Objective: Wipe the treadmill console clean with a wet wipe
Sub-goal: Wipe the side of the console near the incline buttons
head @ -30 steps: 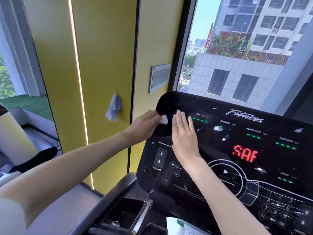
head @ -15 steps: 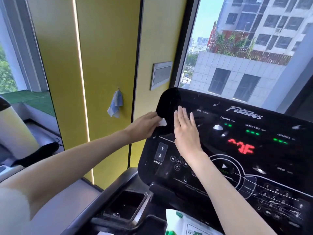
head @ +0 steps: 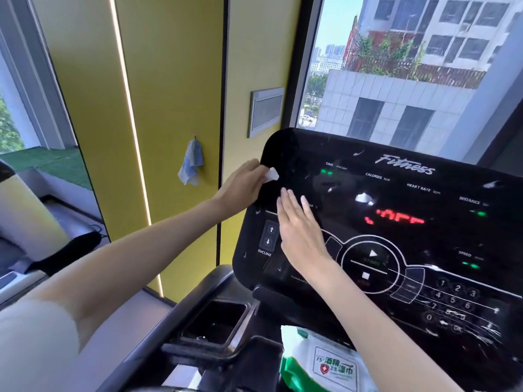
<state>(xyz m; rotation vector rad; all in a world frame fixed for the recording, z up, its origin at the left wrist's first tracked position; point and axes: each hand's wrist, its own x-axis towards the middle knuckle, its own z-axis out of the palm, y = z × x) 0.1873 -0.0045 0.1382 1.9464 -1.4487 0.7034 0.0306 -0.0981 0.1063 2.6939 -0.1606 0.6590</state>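
The black treadmill console [head: 314,154] fills the right half of the view, with smudges and streaks on its glossy face. My left hand [head: 243,185] grips the console's upper left edge and is shut on a small white wet wipe [head: 272,175], of which only a corner shows past the fingers. Flat on the left part of the panel lies my right hand [head: 300,233], fingers straight and nearly together, beside the incline buttons [head: 269,236]. Nothing shows under its palm.
A green and white pack of wet wipes [head: 325,363] lies on the tray below the console. A dark cup holder [head: 215,323] sits left of it. A blue cloth [head: 191,162] hangs on the yellow wall. Windows stand behind the console.
My right hand has slid a little down the panel, away from the TIME label. My left hand stays at the console's left edge with the wipe. The view has tilted slightly.
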